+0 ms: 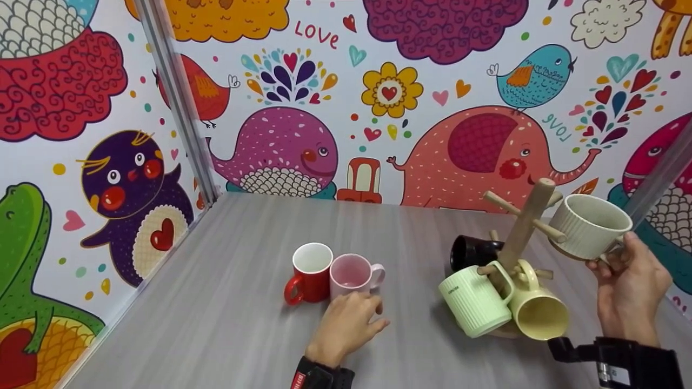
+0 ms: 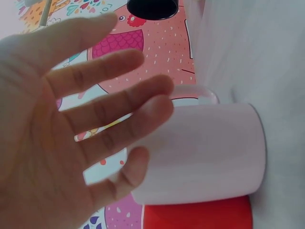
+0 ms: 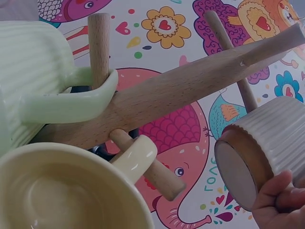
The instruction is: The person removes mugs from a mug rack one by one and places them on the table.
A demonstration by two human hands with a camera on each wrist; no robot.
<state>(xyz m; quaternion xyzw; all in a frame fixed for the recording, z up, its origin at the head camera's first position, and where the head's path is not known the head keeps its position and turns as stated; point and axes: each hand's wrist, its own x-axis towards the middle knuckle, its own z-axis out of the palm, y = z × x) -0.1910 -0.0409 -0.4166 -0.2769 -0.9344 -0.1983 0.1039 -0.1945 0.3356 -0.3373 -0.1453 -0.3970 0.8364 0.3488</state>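
Observation:
At the right, my right hand (image 1: 633, 286) grips the white ribbed mug (image 1: 581, 232) by its handle side, up beside the top pegs of a wooden mug tree (image 1: 523, 232). The mug's brown-edged base faces the camera in the right wrist view, where only fingertips (image 3: 279, 191) show. Near the middle of the table, my left hand (image 1: 346, 327) is just in front of a pink mug (image 1: 351, 270). In the left wrist view its fingers are loosely bent, with nothing in them. Whether they touch the mug, I cannot tell.
A red mug (image 1: 318, 285) with a white inside stands left of the pink one. Hanging on the tree's lower pegs are a light green mug (image 1: 470, 302) and a yellow mug (image 1: 527, 300), plus a black mug (image 1: 478, 253) behind. Patterned wall panels (image 1: 427, 86) enclose the grey table (image 1: 216, 302).

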